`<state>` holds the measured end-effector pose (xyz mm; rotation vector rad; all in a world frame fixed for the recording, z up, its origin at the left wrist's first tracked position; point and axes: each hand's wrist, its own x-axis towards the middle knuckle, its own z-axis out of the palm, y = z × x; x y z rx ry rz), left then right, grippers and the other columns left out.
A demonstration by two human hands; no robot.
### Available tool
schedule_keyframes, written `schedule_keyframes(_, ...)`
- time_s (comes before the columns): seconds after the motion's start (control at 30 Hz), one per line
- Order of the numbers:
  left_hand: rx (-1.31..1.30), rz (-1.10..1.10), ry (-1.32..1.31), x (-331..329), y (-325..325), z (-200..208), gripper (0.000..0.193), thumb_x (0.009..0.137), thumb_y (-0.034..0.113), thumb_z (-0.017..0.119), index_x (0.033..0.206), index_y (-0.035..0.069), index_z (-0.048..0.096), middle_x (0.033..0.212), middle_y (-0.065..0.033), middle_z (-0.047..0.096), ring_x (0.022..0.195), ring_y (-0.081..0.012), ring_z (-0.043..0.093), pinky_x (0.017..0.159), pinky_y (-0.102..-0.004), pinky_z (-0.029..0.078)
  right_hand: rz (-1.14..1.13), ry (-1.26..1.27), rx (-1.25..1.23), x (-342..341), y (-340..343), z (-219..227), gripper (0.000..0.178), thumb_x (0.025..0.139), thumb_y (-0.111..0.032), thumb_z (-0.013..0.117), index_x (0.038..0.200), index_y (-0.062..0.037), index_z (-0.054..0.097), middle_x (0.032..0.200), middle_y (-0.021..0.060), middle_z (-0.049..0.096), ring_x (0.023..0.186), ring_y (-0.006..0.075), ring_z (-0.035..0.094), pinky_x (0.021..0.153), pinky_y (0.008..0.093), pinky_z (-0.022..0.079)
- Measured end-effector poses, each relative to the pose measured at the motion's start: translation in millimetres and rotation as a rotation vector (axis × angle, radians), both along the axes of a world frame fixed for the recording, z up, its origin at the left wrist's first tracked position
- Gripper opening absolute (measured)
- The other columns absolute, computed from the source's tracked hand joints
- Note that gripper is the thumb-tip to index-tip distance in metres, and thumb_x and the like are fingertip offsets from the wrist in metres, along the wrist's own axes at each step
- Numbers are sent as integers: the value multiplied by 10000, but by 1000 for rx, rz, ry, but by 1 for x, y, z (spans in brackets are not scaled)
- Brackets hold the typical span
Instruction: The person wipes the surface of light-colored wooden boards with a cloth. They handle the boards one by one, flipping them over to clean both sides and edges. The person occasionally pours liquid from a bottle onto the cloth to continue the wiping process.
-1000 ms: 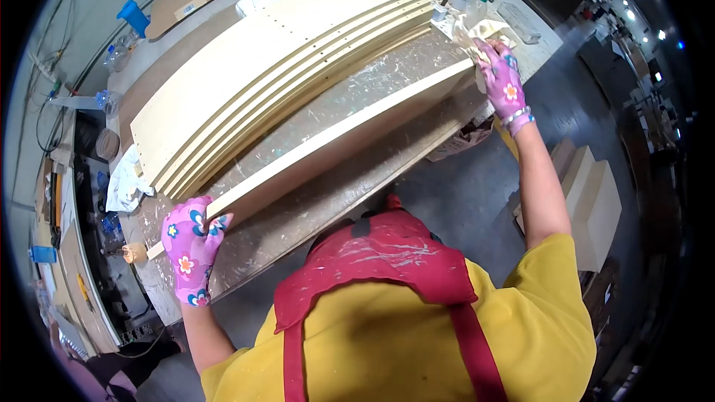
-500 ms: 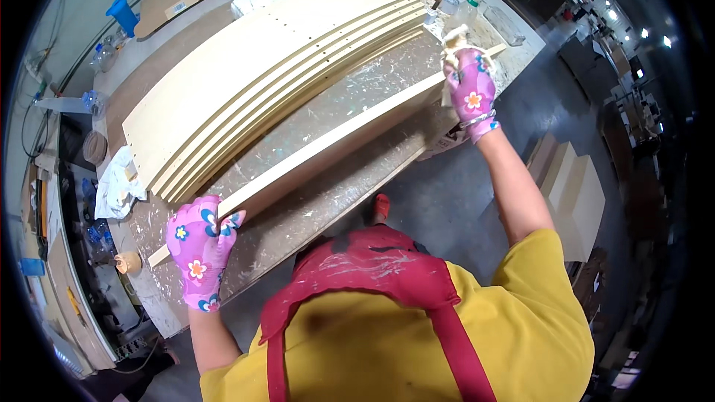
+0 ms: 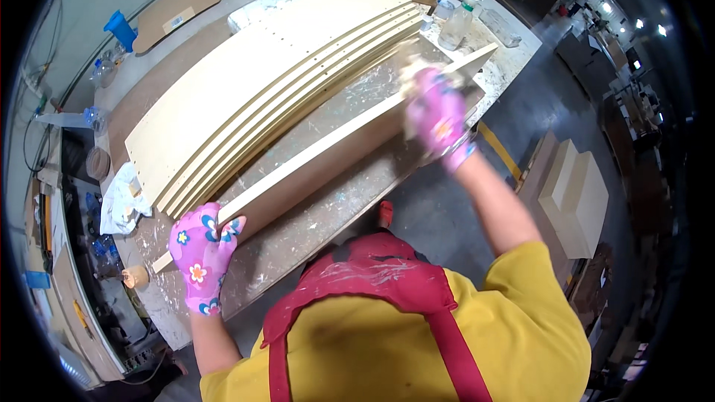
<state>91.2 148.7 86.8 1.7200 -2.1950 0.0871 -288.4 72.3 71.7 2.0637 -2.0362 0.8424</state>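
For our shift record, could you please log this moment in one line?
left hand: grips long pale wooden board; right hand: holds crumpled cream cloth at board; beyond: stacked curved pale wooden panels

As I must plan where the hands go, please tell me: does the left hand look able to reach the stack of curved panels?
Probably yes: the left hand is close to the near corner of the stack, with nothing visible between. It grips the straight board, though.

- A blue cup (image 3: 119,30) is standing at ten o'clock.
- A clear bottle (image 3: 455,27) is standing at one o'clock.
- A white cloth (image 3: 121,207) is lying at nine o'clock.
- Pale box-like pieces (image 3: 583,205) are resting at three o'clock.
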Motion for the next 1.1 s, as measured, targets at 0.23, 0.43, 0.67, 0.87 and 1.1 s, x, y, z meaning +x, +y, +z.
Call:
schedule_keyframes(0.23,-11,11,3,2,3,-1,369,742,385,727,886,56,647,768,-119,628,755,-304,603,713,-404,458,87,-76,-152,-35,-10,-4,217,815,-124,577,1015,-43,552,899,170,598,755,313,619,656,413,514)
schedule_keyframes(0.43,-8,7,-15,-5,-1,0,353,737,385,729,861,67,641,756,-113,622,751,-303,602,699,-402,457,54,165,-219,-5,0,-19,192,839,-198,589,995,-86,574,900,115,601,805,244,624,667,387,519)
schedule_keyframes(0.67,-40,10,-15,-1,4,-2,376,733,396,732,887,63,650,761,-123,627,757,-316,604,699,-408,459,-94,-20,-129,-80,-21,-3,184,840,-99,577,1018,-55,558,875,160,609,737,343,626,621,416,515)
schedule_keyframes(0.87,3,35,9,-3,3,-5,401,734,401,727,917,52,658,794,-136,640,770,-331,608,712,-421,459,190,-27,-167,4,8,-1,333,859,-143,558,1181,-62,543,933,130,618,795,250,634,641,350,519)
schedule_keyframes(1.1,37,53,-1,-1,8,-3,393,732,356,738,952,40,665,852,-157,651,824,-350,610,746,-429,461,28,-131,-128,-85,-18,-18,235,918,-158,532,1118,-41,576,871,75,627,747,193,616,632,305,513)
